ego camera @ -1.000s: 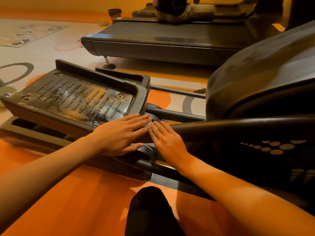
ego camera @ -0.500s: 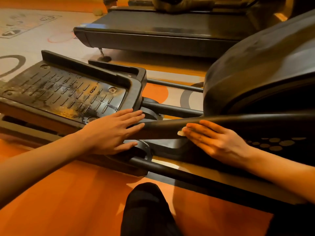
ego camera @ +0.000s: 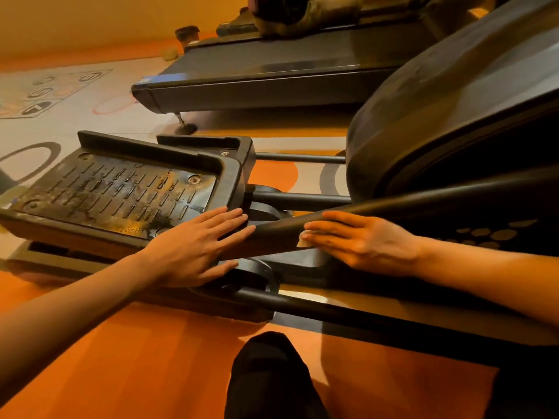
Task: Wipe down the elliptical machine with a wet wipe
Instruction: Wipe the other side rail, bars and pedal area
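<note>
while straight fingers (ego camera: pixel 328 226) press the wipe (ego camera: pixel 303 242) on the bar (ego camera: pixel 276 234), a treadmill (ego camera: pixel 272 75) stands behind.

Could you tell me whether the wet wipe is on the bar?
On it: the right hand presses the wet wipe against the bar.

Single view: head-worn wide-angle camera, low vantage beside elliptical machine (ego camera: pixel 438 122). Faces forward and down; frame rolled, so floor (ego camera: pixel 136 358) lines climb toward right. Close range: forearms enter from lower left and right edges, left hand (ego camera: pixel 193 249) and right hand (ego camera: pixel 369 243) lie near centre. Pedal (ego camera: pixel 121 192) fills left-middle; treadmill (ego camera: pixel 272 83) farther off at top; dark knee (ego camera: pixel 266 373) at bottom edge.
</note>
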Tool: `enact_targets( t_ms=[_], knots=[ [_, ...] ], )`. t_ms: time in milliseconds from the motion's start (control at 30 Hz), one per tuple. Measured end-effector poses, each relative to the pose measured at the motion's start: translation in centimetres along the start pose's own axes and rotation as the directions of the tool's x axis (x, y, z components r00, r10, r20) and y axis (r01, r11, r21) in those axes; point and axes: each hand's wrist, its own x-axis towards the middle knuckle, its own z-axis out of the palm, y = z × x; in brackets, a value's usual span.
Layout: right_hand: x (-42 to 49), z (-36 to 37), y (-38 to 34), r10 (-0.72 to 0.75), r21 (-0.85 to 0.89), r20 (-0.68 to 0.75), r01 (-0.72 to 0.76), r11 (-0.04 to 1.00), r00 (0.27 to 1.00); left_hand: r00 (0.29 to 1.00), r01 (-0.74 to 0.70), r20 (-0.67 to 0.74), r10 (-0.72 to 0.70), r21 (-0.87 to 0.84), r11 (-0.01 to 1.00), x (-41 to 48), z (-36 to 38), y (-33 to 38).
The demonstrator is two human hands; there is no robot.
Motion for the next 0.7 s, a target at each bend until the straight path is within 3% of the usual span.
enact_targets(
  t_ms=[167,333,433,700],
  knots=[
    [-4.3,-0.4,0.9,0.058,-0.16,0.0,-0.058,0.985,0.998,1.0,-0.004,-0.023,0.004,0.001,1.0,0.0,0.4,-0.1],
    [3.3,3.3,-4.8,-0.018,-0.167,0.008,0.019,0.986,1.0,1.0,0.012,-0.021,-0.013,-0.013,1.0,-0.1,0.6,-0.1],
    [7.1,4.1,-6.1,-0.046,-0.069,0.06,0.051,0.996,0.997,1.0,0.017,-0.022,-0.017,-0.01,1.0,-0.1,0.6,0.1],
    [-0.2,-0.9,1.5,0.03,-0.105,0.042,-0.025,0.994,0.999,0.996,0.002,-0.089,-0.005,-0.032,0.999,-0.2,1.1,-0.3]
  ],
)
